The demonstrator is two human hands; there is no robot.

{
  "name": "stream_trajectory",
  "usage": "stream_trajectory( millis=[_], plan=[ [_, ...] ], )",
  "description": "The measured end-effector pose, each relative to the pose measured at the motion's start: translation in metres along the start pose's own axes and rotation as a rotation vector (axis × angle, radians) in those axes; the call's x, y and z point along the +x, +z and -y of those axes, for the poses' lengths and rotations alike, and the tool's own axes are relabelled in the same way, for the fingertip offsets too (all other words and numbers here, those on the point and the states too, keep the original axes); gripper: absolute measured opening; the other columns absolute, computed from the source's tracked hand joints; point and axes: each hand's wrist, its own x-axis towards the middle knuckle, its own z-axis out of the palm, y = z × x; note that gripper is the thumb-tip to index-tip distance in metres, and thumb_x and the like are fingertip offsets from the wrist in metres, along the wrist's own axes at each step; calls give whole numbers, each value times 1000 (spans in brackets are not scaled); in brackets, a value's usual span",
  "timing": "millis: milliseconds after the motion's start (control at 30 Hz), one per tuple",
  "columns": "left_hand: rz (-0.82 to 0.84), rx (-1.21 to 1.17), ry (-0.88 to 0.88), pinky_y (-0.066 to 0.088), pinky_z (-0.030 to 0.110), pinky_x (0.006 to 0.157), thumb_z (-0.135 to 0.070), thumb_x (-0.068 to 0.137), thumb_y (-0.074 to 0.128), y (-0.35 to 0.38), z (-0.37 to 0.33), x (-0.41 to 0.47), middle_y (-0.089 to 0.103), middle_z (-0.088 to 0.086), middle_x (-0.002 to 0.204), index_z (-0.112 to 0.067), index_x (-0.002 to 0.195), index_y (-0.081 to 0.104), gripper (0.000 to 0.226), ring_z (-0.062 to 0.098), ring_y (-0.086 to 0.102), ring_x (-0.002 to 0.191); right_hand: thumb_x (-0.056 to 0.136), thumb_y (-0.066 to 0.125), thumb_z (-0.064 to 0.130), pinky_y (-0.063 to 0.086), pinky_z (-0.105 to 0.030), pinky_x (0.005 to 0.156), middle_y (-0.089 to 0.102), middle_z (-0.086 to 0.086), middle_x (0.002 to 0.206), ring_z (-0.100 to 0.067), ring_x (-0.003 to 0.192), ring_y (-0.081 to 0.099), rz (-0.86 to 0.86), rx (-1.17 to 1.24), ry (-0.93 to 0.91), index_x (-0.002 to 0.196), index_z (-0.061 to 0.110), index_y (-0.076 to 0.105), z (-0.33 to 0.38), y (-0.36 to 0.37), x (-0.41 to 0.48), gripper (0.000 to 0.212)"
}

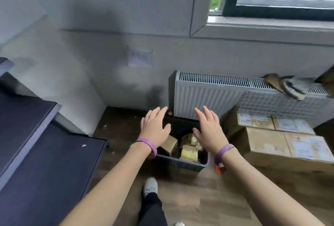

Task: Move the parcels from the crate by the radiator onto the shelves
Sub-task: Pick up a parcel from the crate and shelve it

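Note:
A dark grey crate [182, 162] stands on the floor in front of the white radiator [213, 93]. Inside it lie small cardboard parcels: one brown box [169, 144] at the left, a taped yellowish one [189, 152] in the middle, another [189, 138] behind it. My left hand [155, 128] hovers above the crate's left side, fingers straight and spread, holding nothing. My right hand [207, 130] hovers above the crate's right side, also flat and empty. Both wrists wear purple bands. Dark shelves [36, 153] stand at the left.
Large cardboard boxes [282, 140] with labels are stacked to the right of the crate, under a wire mesh panel [282, 102]. Cloth items [287, 84] lie on the radiator top. My shoe [151, 186] is on the wooden floor just before the crate. A window is above.

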Motion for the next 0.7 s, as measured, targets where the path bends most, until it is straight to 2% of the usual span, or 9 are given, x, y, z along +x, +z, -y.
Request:
stream_trajectory(
  millis=[233, 400, 533, 700],
  plan=[
    [101, 12, 27, 12, 46, 119, -32, 95, 48, 5, 37, 101, 22, -4, 157, -33, 148, 23, 59, 19, 11, 146, 96, 50, 27, 11, -40, 119, 16, -12, 159, -33, 145, 11, 73, -1, 83, 153, 18, 18, 7, 46, 82, 66],
    [217, 51, -33, 15, 45, 118, -30, 95, 48, 20, 87, 172, 25, -2, 156, -29, 148, 25, 59, 20, 14, 145, 94, 52, 23, 10, -39, 118, 16, -14, 159, -33, 145, 11, 160, 88, 183, 152, 16, 22, 13, 100, 145, 65],
    [282, 78, -60, 17, 44, 118, -28, 94, 48, 50, 122, 210, 27, -1, 155, -28, 148, 26, 58, 20, 17, 144, 93, 52, 22, 8, -37, 118, 16, -15, 158, -34, 144, 12, 223, 96, 223, 152, 15, 22, 2, 146, 177, 66],
    [374, 82, -114, 20, 44, 116, -28, 94, 48, 126, 168, 246, 29, -1, 153, -27, 148, 27, 57, 20, 21, 143, 94, 50, 19, 10, -37, 119, 17, -13, 158, -31, 145, 12, 313, 139, 253, 152, 14, 20, -33, 228, 201, 66]
  ],
)
